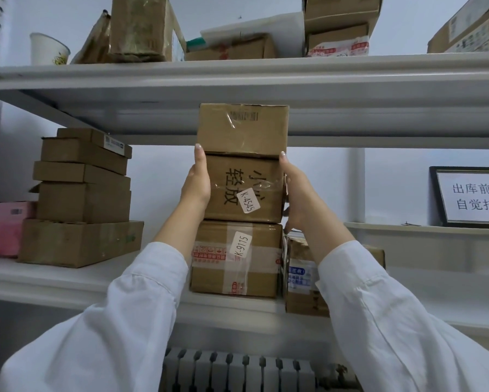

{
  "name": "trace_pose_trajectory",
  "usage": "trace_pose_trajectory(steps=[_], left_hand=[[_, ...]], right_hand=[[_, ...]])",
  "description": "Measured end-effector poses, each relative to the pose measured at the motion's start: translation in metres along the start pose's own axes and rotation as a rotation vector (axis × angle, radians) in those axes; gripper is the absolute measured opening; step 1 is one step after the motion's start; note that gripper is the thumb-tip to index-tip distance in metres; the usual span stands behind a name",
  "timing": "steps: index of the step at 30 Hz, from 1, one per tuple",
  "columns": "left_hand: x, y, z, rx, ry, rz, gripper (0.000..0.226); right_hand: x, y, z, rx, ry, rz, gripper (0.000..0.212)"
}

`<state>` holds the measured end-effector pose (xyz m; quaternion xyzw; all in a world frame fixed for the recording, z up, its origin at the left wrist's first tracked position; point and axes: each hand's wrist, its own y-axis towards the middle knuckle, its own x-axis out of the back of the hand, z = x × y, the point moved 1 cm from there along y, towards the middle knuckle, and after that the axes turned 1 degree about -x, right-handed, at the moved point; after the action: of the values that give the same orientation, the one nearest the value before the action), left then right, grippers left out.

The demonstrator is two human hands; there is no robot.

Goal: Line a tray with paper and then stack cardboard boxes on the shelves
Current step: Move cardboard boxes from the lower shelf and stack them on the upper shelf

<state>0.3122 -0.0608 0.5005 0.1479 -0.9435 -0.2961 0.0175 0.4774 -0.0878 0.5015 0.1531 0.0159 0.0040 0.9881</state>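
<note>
A column of three cardboard boxes stands on the middle shelf (68, 275). The bottom box (235, 261) carries a K-9115 label. On it sits the middle box (243, 190) with a K-4545 label and black characters. My left hand (196, 182) presses its left side and my right hand (297, 190) presses its right side. My fingertips reach up to the lower edge of the top box (243, 128), which rests on the middle one just under the upper shelf (237, 77). No tray or paper is in view.
A stack of several flat cardboard boxes (82, 193) stands at the left with a pink box (8, 227) beside it. Another carton (305, 278) sits right of the column. A framed sign (472, 196) leans at the right. The upper shelf holds boxes and a paper cup (48, 49).
</note>
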Motion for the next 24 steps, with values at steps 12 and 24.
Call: trace_pose_trajectory(steps=[12,24], left_hand=[[0.006,-0.002,0.003,0.082,-0.013,0.008,0.114],[0.005,0.0,0.021,0.167,-0.069,0.032,0.128]], right_hand=[[-0.004,0.0,-0.002,0.061,-0.043,0.012,0.07],[-0.009,-0.016,-0.014,0.148,-0.079,-0.002,0.074]])
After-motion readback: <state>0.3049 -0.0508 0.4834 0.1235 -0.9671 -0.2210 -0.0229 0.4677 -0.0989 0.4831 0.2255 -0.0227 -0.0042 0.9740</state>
